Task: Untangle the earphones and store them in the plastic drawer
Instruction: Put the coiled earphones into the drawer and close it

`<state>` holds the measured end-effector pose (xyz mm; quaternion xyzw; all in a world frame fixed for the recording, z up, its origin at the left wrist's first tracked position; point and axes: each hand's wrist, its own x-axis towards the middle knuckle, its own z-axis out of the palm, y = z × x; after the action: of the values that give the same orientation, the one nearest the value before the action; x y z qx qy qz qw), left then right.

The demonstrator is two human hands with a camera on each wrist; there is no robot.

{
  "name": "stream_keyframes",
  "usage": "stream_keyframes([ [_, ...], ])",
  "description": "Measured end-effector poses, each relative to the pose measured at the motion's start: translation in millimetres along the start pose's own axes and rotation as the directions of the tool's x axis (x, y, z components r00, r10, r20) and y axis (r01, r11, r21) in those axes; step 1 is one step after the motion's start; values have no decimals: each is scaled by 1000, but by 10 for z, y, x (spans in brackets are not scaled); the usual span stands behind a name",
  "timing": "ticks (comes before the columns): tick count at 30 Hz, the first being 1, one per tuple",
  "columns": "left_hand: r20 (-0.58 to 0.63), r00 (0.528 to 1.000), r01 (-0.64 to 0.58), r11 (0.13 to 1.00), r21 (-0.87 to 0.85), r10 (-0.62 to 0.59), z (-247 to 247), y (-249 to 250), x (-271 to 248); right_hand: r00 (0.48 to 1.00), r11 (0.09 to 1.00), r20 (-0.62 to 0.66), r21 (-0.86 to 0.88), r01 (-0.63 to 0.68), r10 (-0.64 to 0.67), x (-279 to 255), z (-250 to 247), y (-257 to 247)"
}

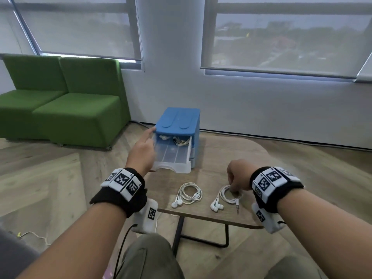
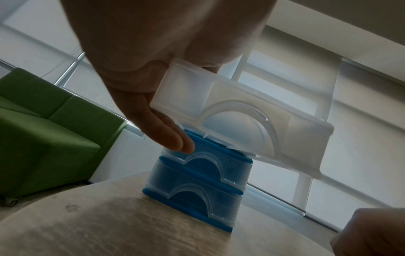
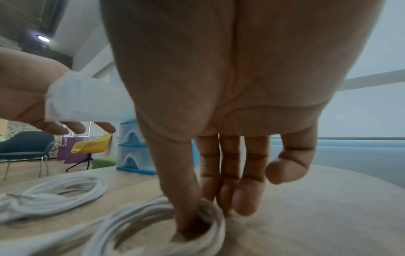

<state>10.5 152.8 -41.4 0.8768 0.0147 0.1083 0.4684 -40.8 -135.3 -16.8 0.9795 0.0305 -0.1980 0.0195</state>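
A blue plastic drawer unit stands at the table's far side. Its clear top drawer is pulled out, with white earphones lying at its back. My left hand lies with straight fingers along the drawer's left side. Two coiled white earphones rest near the table's front. My right hand pinches the cable of the right coil between thumb and fingers. The left coil lies untouched.
The wooden table has a rounded far right corner and black metal legs. A green sofa stands at the left against the window wall. The unit's two lower drawers are closed. A loose cable lies on the floor.
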Motion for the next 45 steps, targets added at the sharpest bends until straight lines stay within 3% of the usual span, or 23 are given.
stream_keyframes([
  [3, 24, 998, 56, 997, 47, -58, 13, -119, 77, 999, 998, -28, -58, 38, -39, 4, 31, -46],
  [5, 29, 999, 21, 999, 38, -22, -5, -98, 59, 997, 996, -39, -72, 60, -63, 5, 21, -72],
  [11, 47, 998, 50, 989, -136, -44, -24, 151, -153, 972, 986, -180, -83, 142, -155, -84, -283, -85],
  [17, 6, 997, 83, 990, -116, -83, -5, 90, -103, 898, 976, -385, -29, 217, -211, -198, -815, -127],
  [22, 16, 996, 85, 992, -93, -84, -52, 188, -168, 797, 957, -543, -45, 288, -265, -337, -1269, -296],
  [28, 77, 995, 81, 987, -140, -71, -129, 332, -257, 734, 924, -597, -34, 382, -325, -421, -1544, -699],
  [30, 65, 995, 90, 976, -198, -78, -158, 356, -288, 738, 916, -588, -15, 400, -332, -390, -1525, -852],
  [34, 98, 973, 228, 910, -347, -207, -176, 426, -318, 776, 919, -540, 12, 395, -326, -208, -1360, -1134],
  [38, 108, 981, 189, 919, -346, -161, -164, 408, -314, 820, 939, -487, -1, 344, -301, -13, -1157, -1308],
  [45, 106, 985, 163, 949, -271, -138, -217, 448, -365, 852, 981, -495, -10, 195, -174, 140, -907, -1397],
])
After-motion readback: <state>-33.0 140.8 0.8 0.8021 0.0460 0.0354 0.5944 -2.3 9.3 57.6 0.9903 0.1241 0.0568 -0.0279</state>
